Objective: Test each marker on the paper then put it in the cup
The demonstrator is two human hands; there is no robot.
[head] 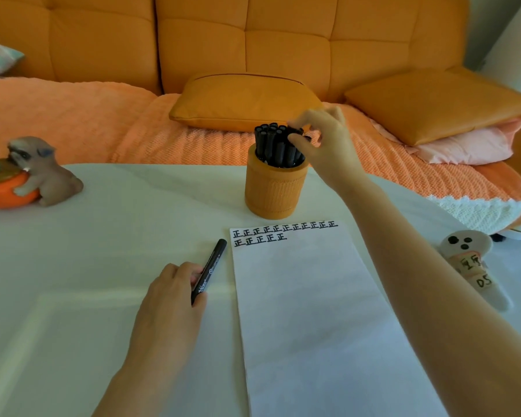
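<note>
Forearms enter from the bottom edge, one on each side of the paper (301,320).

Left hand (169,296):
- Rests knuckles-up on the white table (97,242), just left of the paper's left edge.
- Fingers are curled round the near end of a black marker (212,266) and grip it.
- From the fingers, the marker runs away and slightly right. Its far end lies on the table, near the paper's top left corner but apart from it.

Right hand (322,139):
- The arm reaches forward over the paper's right edge, wrist raised and the hand bent down and to its left.
- Fingertips are curled onto the top of one upright marker (295,136), gripping it at the right side of the bundle of markers (271,142).
- Directly below this hand stands the orange cup (275,191), which holds the bundle, caps up.

Paper: two rows of black marks (283,231) run along its far edge, between the cup and the left hand.

Surroundings:
- A dog figurine (39,173) sits far to the left of the left hand.
- A white ghost toy (466,254) lies just right of the right forearm.
- An orange sofa (223,40) stands beyond the cup.
</note>
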